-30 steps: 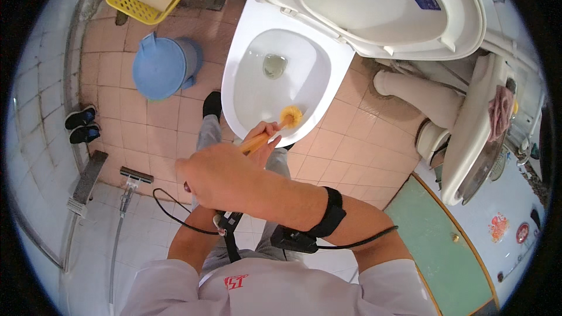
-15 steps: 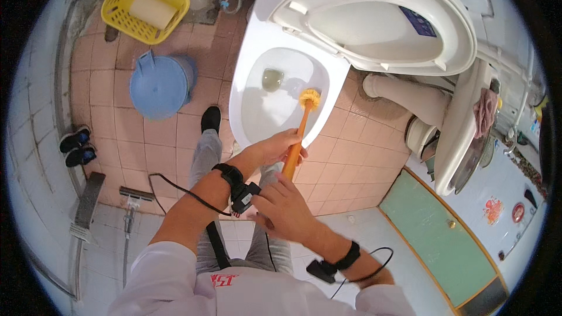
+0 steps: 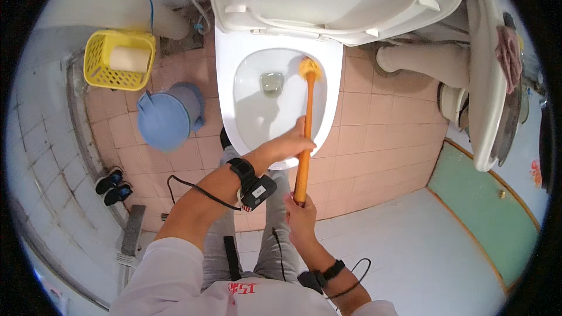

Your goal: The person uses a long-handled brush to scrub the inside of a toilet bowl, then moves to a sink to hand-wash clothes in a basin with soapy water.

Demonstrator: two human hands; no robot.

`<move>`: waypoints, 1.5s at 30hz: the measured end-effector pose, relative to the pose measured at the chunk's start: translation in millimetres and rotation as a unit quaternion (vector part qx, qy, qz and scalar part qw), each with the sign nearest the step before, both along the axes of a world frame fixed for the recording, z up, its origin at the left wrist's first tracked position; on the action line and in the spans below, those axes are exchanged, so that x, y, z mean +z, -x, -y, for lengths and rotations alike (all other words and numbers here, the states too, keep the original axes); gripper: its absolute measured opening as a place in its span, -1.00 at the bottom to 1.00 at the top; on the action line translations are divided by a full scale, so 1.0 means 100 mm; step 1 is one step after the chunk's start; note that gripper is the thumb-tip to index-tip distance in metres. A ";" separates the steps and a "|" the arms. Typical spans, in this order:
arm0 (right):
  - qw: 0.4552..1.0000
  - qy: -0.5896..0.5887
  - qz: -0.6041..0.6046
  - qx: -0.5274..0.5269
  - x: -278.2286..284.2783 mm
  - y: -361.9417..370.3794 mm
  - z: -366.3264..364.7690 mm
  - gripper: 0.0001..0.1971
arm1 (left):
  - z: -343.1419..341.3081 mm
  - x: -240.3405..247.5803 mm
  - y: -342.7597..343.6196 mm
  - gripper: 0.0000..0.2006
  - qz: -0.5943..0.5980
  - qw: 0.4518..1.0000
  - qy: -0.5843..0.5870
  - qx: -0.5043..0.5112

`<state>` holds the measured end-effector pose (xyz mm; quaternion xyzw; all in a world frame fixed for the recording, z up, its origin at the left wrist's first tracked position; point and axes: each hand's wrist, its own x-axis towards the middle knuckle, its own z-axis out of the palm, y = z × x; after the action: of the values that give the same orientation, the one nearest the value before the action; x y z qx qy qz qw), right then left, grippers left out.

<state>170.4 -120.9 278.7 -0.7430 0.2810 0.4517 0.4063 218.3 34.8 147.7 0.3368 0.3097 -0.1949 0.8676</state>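
The toilet brush (image 3: 305,134) has swung upright; left hand (image 3: 291,143) and right hand (image 3: 300,215) clench its light, stiff handle.

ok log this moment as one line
left hand grips mid handle | right hand grips handle end | orange toilet brush head inside toilet bowl | lid up
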 end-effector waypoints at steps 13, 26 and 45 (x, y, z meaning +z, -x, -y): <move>0.963 -0.058 0.039 0.261 -0.38 -0.47 0.36 -0.67 | -0.01 -0.04 0.26 -0.41 -0.088 0.987 -0.058 0.121; 0.937 -0.115 0.039 0.327 -0.41 -0.51 0.44 -0.69 | -0.02 -0.06 0.30 -0.43 -0.095 0.984 -0.055 0.138; 0.984 -0.143 -0.078 0.075 -0.32 -0.37 0.43 -0.73 | -0.01 0.07 -0.12 -0.43 -0.052 0.987 -0.148 0.025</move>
<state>207.0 -163.5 246.7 -0.6589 0.1880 0.5728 0.4499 230.0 35.9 154.2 0.4431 0.3883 -0.1424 0.7953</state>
